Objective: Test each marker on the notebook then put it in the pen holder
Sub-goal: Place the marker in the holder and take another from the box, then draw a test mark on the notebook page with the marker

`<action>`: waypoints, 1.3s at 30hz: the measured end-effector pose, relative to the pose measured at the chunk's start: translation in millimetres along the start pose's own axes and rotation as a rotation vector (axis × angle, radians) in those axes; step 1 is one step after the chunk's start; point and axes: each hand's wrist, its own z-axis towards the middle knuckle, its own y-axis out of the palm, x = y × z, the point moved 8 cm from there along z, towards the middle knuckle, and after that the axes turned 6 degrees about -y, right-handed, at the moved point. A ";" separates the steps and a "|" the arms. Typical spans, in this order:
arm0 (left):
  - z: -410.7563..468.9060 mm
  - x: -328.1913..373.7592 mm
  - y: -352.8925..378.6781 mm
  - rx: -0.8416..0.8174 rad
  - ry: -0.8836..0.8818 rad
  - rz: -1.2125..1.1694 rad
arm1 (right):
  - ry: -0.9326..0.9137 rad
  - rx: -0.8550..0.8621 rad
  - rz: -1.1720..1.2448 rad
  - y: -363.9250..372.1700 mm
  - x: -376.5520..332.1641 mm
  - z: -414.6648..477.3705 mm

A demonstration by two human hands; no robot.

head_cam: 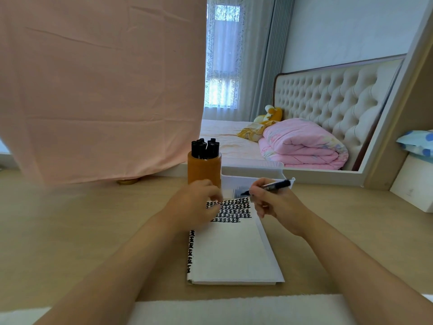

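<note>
Right hand (271, 202) pinched the marker (274, 184), long axis left-right, tip pointing left at the far edge of the notebook (234, 249) on the table (93, 231). Pen holder (203, 170) stood farther left, just behind the left hand (199, 202), which was blurred on the page, grip unclear.

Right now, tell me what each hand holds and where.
The right hand pinches the black marker low on its barrel, near the tip. The left hand rests on the notebook; blurred, any hold cannot be told.

Tufted headboard (332, 99), curtained window (223, 57), pink quilt (302, 146).
</note>
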 end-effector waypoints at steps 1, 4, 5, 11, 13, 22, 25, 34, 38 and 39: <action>-1.2 12.0 2.5 -0.041 0.031 -0.043 | 0.032 0.025 0.020 -1.8 5.2 0.3; -8.0 36.2 14.3 -0.130 0.123 -0.035 | 0.078 0.080 -0.031 -4.5 14.3 -2.9; -10.8 40.3 17.4 -0.146 0.145 0.003 | 0.088 0.089 -0.064 -4.8 17.2 -4.4; -23.5 40.3 27.0 -0.195 0.191 0.095 | 0.059 0.083 -0.293 3.3 22.9 -7.1; -24.9 39.6 29.1 -0.173 0.212 0.128 | 0.041 0.097 -0.349 3.9 23.7 -6.1; -36.3 37.6 32.6 -0.107 0.236 0.152 | 0.004 0.092 -0.410 1.5 29.3 -2.0; -33.9 36.1 33.7 -0.143 0.204 0.129 | -0.003 0.098 -0.422 0.2 30.7 -1.3; -33.4 33.5 34.9 -0.147 0.192 0.105 | -0.035 0.069 -0.497 1.9 30.5 -1.4; -33.8 32.9 34.9 -0.156 0.183 0.099 | -0.043 0.062 -0.480 3.0 27.8 -3.9; -34.2 32.9 34.6 -0.157 0.181 0.100 | -0.046 0.051 -0.482 4.4 27.1 -4.2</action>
